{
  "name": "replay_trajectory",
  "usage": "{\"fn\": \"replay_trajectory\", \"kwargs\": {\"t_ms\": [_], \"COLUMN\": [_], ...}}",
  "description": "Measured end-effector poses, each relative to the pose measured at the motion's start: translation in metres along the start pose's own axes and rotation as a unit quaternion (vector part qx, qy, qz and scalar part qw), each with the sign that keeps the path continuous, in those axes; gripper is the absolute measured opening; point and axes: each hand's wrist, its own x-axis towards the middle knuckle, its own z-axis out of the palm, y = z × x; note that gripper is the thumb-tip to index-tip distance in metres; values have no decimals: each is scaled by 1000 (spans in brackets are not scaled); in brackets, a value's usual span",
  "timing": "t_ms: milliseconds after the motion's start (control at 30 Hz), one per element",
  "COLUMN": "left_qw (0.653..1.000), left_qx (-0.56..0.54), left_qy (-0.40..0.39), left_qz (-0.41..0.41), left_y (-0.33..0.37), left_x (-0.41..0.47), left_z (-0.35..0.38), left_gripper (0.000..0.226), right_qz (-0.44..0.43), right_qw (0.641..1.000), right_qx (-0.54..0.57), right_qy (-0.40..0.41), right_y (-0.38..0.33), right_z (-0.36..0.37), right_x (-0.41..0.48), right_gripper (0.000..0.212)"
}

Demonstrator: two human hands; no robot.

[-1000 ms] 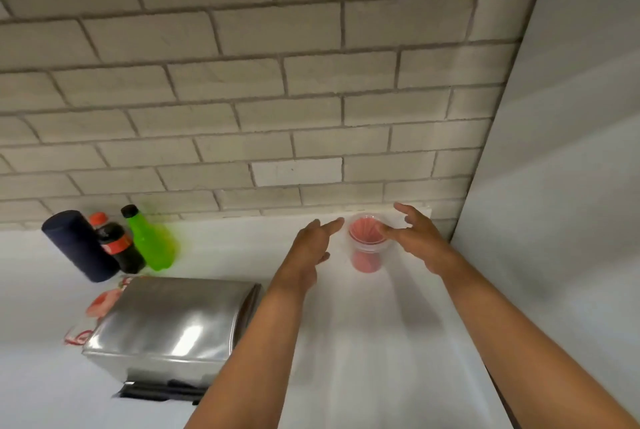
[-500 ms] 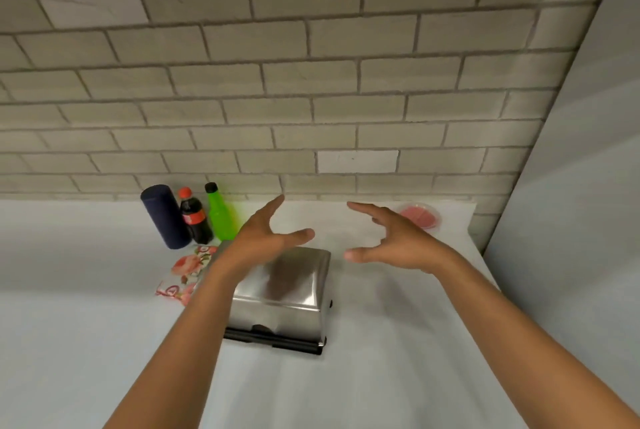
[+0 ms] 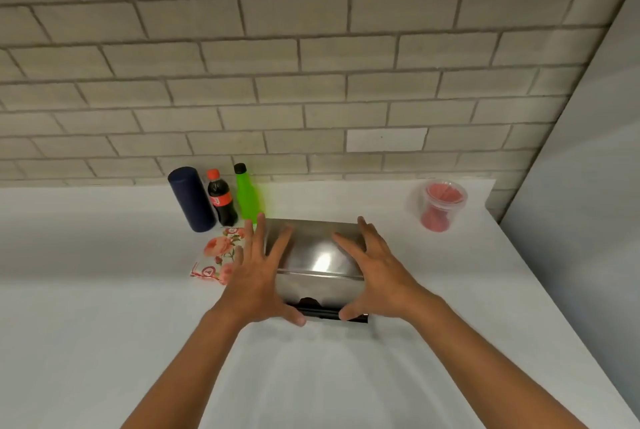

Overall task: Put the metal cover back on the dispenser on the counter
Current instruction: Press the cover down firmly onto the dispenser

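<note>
The metal cover (image 3: 317, 255) is bracketed by the left hand (image 3: 254, 276) and right hand (image 3: 377, 273) (fingers spread); it seems already seated, perhaps unlatched.

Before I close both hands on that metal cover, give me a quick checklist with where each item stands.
1. Left hand spread open at the left edge of the metal cover: ok.
2. Right hand open at the cover's right edge: ok.
3. Firm contact of either hand with the cover: cannot tell.
4. Cover sits over the dispenser's black base, which shows along the front: ok; fully seated: cannot tell.
5. Room on the left: not ok; the floral packet lies right beside the cover, under the left fingers.
6. Bottles behind and the red-filled cup stand apart from the cover: ok.
</note>
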Motion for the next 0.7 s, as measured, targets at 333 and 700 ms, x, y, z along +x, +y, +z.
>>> {"fn": "replay_trajectory", "kwargs": {"t_ms": [333,700], "left_qw": [995,990], "left_qx": [89,123], "left_qy": [34,65], "left_qz": [35,14], "left_y": [-3,5], "left_x": [-5,16], "left_z": [17,32], "left_gripper": [162,151], "right_qz": [22,42], "right_qw": [986,979], "right_qx": [-121,-137], "right_qy": [109,147], "right_y": [-17,-6], "right_z": [45,48], "right_x": [-1,14], "right_gripper": [144,133]}}
